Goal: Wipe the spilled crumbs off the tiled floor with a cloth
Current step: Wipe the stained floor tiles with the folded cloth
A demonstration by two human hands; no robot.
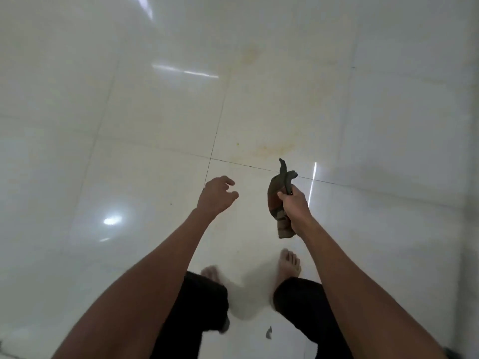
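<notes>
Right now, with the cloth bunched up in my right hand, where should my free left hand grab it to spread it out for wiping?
Probably the loose end of the cloth hanging below the right hand. It dangles free and unobstructed, so the open left hand can come across from the left and pinch it. The twisted tip sticking up offers less fabric.

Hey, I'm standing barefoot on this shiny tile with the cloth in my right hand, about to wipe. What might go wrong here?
1. The cloth is bunched in your right hand; wiped like that, it may push crumbs around rather than gather them.
2. The yellowish smear lies ahead of your bare feet; stepping forward could track it about.
3. The glossy floor might be slippery as you bend; your left hand holds nothing for support.
</notes>
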